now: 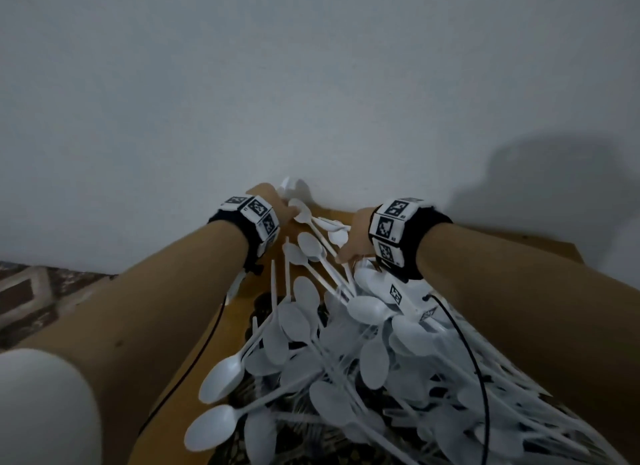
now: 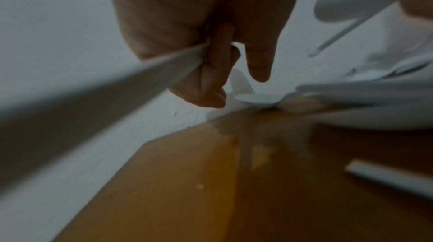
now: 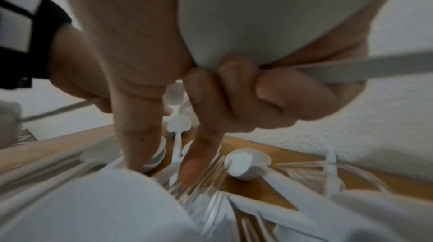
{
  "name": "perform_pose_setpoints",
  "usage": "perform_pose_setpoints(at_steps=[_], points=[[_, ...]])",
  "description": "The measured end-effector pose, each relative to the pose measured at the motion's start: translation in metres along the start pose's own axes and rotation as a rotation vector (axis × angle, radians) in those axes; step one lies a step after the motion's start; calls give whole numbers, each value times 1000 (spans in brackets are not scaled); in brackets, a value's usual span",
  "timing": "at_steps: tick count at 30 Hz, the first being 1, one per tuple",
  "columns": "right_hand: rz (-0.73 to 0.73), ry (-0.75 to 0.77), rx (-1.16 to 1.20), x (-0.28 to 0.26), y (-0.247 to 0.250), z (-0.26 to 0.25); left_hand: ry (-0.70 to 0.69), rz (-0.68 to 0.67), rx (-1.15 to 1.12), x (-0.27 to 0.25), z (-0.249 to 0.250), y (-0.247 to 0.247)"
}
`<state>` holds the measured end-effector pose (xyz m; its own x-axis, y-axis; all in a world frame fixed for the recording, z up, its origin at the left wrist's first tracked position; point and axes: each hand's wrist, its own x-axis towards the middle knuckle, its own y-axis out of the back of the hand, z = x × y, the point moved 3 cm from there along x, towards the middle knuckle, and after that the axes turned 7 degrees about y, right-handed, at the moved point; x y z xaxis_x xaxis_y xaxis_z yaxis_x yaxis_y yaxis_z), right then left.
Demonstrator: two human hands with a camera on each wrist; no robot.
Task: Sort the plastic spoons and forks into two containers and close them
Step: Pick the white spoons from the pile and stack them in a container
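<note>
A big heap of white plastic spoons [image 1: 329, 343] covers the wooden table [image 1: 166, 430], and both hands reach to its far end by the wall. My left hand [image 1: 277, 204] grips a white utensil handle [image 2: 93, 97] under its curled fingers [image 2: 211, 79], with one finger straight. My right hand [image 1: 356, 236] holds a white spoon [image 3: 269, 14] against the palm with its curled outer fingers. Two straight fingers of that hand [image 3: 201, 153] point down into clear plastic forks [image 3: 211, 177] and loose spoons [image 3: 246, 164]. No container is in view.
A white wall [image 1: 311, 83] stands right behind the table's far edge. Black cables [image 1: 474, 360] run from the wrist bands across the heap. A patterned floor [image 1: 27, 291] shows at the left, and a white rounded shape [image 1: 41, 405] fills the lower left corner.
</note>
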<state>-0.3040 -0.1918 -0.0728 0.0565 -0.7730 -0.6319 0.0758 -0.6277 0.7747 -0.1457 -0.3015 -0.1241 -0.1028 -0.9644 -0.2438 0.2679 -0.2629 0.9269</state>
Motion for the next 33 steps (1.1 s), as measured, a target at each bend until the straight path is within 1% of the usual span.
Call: perform_pose_setpoints(at_steps=[2, 4, 7, 10, 12, 15, 17, 20, 24, 27, 28, 29, 31, 32, 33], points=[[-9, -31, -6, 4, -2, 1, 32, 24, 6, 7, -3, -9], [-13, -31, -3, 9, -5, 1, 46, 28, -9, 9, -3, -15], [-12, -4, -22, 11, -7, -3, 12, -38, -88, 9, 2, -19], [-29, -7, -10, 13, -11, -7, 17, -71, -91, 7, 7, -18], [-47, -7, 56, 12, -14, -8, 5, -57, -110, 2, 10, -15], [-45, -6, 241, 7, -18, -5, -1, -50, -197, -7, 11, -4], [19, -34, 264, -1, -15, -1, 7, -22, -287, -14, 11, 8], [151, -105, 295, -18, -8, 10, -38, 96, -402, -29, 12, 31], [343, -108, 589, -47, 4, 28, -129, 249, -599, -57, 14, 64], [453, -86, 695, -76, 12, 39, -271, 316, -690, -88, 18, 87], [494, -80, 743, -86, 13, 41, -323, 310, -698, -98, 19, 93], [543, -73, 824, -96, 11, 43, -362, 277, -728, -108, 19, 95], [643, -96, 1035, -118, 3, 46, -372, 126, -830, -126, 18, 95], [642, -100, 1058, -128, -2, 45, -364, 69, -821, -136, 15, 92], [609, -86, 1001, -137, -7, 43, -357, 42, -754, -145, 10, 87]])
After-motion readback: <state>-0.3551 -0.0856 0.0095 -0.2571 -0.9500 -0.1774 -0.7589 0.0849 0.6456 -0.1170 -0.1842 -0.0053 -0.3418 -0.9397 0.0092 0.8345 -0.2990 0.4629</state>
